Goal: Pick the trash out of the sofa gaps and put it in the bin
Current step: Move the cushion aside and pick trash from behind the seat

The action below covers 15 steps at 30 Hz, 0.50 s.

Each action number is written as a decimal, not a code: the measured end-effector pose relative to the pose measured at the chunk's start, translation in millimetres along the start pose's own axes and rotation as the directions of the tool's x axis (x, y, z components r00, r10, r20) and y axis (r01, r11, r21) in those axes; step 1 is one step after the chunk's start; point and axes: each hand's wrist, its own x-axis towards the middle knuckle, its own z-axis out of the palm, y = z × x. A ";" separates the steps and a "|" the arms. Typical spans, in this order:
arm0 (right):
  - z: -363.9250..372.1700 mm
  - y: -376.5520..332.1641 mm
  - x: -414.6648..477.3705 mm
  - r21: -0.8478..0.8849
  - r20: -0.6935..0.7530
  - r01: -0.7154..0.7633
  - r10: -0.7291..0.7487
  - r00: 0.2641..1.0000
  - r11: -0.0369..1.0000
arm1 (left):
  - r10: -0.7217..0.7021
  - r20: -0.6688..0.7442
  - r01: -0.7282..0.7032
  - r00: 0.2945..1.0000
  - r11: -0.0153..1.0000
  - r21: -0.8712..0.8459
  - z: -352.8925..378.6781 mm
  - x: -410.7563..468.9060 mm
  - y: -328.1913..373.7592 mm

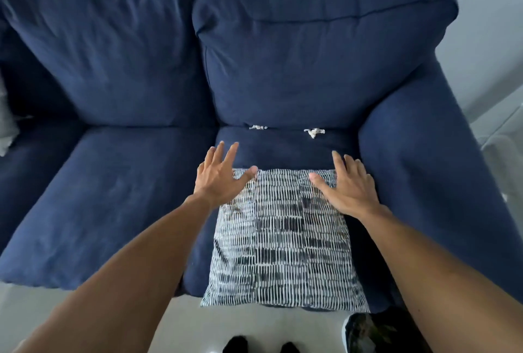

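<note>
White crumpled scraps of trash and poke from the gap between the navy fabric sofa's right seat and back cushion. Nearer, a black-and-white patterned square pillow lies on that seat; the left hand and right hand rest spread, fingers apart, on its far corners.

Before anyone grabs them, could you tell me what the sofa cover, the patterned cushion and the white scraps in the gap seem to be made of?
Sofa cover: matte navy woven fabric, creased and seamed. Patterned cushion: soft printed cloth, dark dashes on white, sagging at the edges. White scraps and: probably crumpled tissue or paper, twisted and ragged; too small to be sure.
</note>
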 end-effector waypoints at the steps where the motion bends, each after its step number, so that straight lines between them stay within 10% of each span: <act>1: -9.2 -3.7 3.7 -0.007 -0.022 0.009 -0.010 1.000 1.000 | 0.006 -0.006 -0.006 1.000 1.000 0.003 -8.8 3.3 2.6; 15: -94.8 -40.4 34.2 -0.031 -0.169 0.076 -0.080 0.982 0.997 | 0.051 -0.113 -0.050 0.992 0.999 0.010 -85.5 28.1 24.8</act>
